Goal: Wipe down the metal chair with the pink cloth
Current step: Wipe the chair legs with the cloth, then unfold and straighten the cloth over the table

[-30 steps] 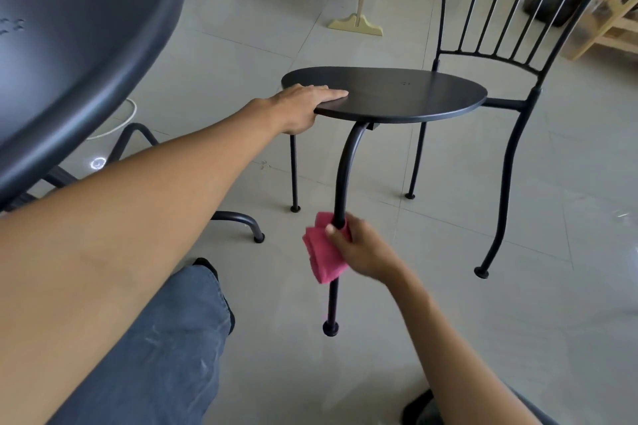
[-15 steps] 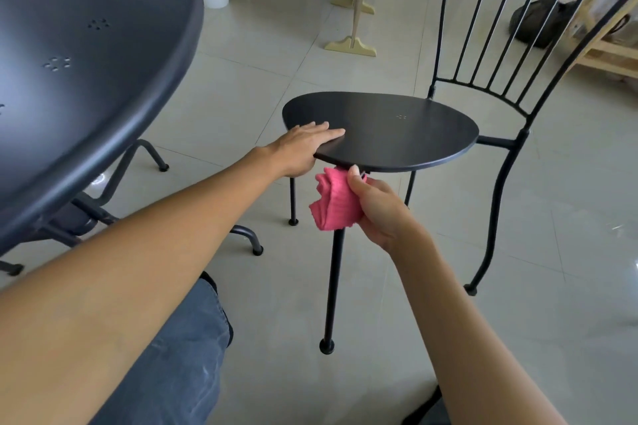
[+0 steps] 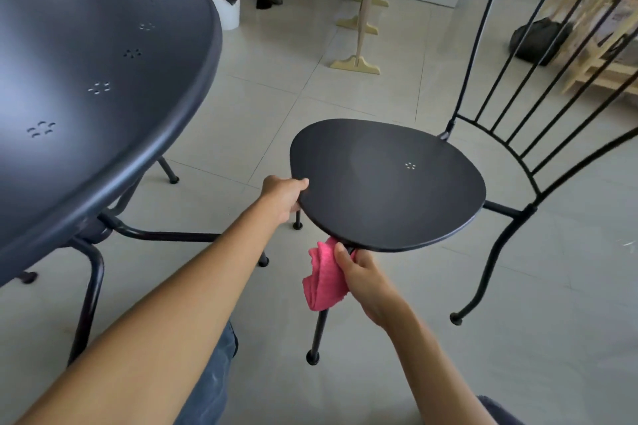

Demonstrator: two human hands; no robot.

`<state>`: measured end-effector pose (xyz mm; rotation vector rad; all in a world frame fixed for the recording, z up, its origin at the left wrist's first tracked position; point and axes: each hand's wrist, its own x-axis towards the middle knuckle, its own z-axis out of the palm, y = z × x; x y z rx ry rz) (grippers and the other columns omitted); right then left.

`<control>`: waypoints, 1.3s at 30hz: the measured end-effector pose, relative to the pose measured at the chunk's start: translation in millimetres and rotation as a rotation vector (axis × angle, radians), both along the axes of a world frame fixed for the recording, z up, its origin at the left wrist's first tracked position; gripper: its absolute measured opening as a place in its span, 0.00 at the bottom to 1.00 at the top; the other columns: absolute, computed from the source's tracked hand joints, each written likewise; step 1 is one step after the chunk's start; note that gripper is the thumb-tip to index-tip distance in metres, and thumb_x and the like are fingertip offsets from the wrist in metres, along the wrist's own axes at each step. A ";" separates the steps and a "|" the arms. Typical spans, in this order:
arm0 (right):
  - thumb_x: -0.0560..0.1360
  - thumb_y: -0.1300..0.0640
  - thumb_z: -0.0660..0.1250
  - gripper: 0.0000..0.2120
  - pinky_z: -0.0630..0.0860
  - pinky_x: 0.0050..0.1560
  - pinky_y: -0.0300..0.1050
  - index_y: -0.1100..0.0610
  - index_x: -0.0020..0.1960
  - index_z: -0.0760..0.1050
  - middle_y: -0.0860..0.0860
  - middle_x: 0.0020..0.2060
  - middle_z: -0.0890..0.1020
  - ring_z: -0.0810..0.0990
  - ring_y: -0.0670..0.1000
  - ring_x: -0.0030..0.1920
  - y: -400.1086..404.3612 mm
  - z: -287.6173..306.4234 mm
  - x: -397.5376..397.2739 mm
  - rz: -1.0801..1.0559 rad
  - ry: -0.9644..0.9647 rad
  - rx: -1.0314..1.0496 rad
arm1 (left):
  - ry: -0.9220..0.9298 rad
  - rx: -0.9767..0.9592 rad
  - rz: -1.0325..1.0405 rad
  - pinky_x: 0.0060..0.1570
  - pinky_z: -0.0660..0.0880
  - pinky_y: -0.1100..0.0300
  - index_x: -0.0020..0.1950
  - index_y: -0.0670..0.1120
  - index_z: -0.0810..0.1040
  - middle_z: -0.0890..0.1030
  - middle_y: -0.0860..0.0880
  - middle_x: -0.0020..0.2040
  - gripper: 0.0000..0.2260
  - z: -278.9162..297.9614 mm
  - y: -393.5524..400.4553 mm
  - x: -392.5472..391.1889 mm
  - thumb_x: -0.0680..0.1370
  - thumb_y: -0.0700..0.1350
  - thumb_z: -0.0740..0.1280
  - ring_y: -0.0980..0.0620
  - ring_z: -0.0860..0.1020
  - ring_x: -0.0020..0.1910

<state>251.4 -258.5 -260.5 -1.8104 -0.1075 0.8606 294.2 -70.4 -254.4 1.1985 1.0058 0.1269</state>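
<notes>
Pale tiled floor (image 3: 262, 121) all round, dark round counter (image 3: 86, 72) at 10 o'clock, metal chair (image 3: 386, 183) at centre with open floor at 6 and 3 o'clock. Left hand (image 3: 284, 195) at the seat's 9 o'clock edge, thumb on top, fingers curled beneath and hidden. Right hand (image 3: 362, 278) just under the seat's front rim at 6 o'clock, clenched round the pink cloth (image 3: 322, 281) bunched against the front leg (image 3: 319, 331), leg top hidden behind cloth and hand.

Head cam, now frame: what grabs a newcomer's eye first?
The pink cloth, bunched in the right hand around the top of the chair's front leg, just under the seat's near edge. Next, the dark seat at centre, with the left hand gripping its left rim. A large dark round table fills the left side.
</notes>
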 end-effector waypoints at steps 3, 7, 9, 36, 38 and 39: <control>0.80 0.46 0.57 0.16 0.77 0.54 0.51 0.57 0.47 0.73 0.56 0.46 0.80 0.80 0.53 0.47 11.2 -15.0 -14.8 0.012 -0.001 0.000 | 0.014 -0.073 0.048 0.29 0.77 0.57 0.59 0.34 0.74 0.81 0.39 0.54 0.15 -3.8 6.7 -4.3 0.73 0.33 0.69 0.46 0.80 0.41; 0.81 0.47 0.57 0.18 0.73 0.42 0.49 0.61 0.43 0.72 0.50 0.36 0.74 0.73 0.47 0.37 31.7 -29.8 -39.2 -0.047 -0.058 -0.070 | 0.101 -0.006 0.096 0.42 0.79 0.54 0.58 0.36 0.74 0.80 0.39 0.56 0.16 -17.0 17.3 -12.9 0.72 0.36 0.70 0.43 0.81 0.47; 0.81 0.49 0.56 0.17 0.76 0.44 0.50 0.60 0.42 0.73 0.48 0.35 0.76 0.75 0.47 0.37 39.1 -36.4 -50.0 -0.059 -0.052 -0.080 | 0.123 0.020 0.097 0.48 0.80 0.50 0.56 0.36 0.76 0.81 0.39 0.55 0.14 -23.0 19.2 -19.2 0.72 0.37 0.70 0.42 0.81 0.49; 0.72 0.70 0.57 0.16 0.79 0.46 0.52 0.72 0.58 0.72 0.66 0.46 0.82 0.83 0.59 0.42 -44.6 3.1 -71.7 -0.390 0.618 0.415 | 0.172 -0.014 -0.191 0.50 0.76 0.56 0.62 0.32 0.72 0.79 0.36 0.56 0.15 7.2 -24.1 -109.5 0.75 0.32 0.65 0.42 0.80 0.52; 0.73 0.68 0.58 0.16 0.76 0.55 0.55 0.72 0.59 0.72 0.65 0.48 0.82 0.81 0.60 0.47 -44.6 14.6 -73.5 -0.420 0.564 0.436 | 0.172 0.024 -0.248 0.46 0.77 0.58 0.61 0.34 0.73 0.80 0.38 0.51 0.15 21.0 -35.2 -126.1 0.76 0.36 0.66 0.45 0.80 0.47; 0.73 0.67 0.59 0.16 0.74 0.58 0.54 0.71 0.59 0.73 0.64 0.48 0.80 0.79 0.60 0.49 -43.8 21.6 -73.3 -0.427 0.528 0.453 | 0.164 0.042 -0.282 0.44 0.78 0.59 0.60 0.36 0.75 0.80 0.40 0.49 0.13 30.0 -40.7 -133.9 0.76 0.39 0.66 0.48 0.80 0.44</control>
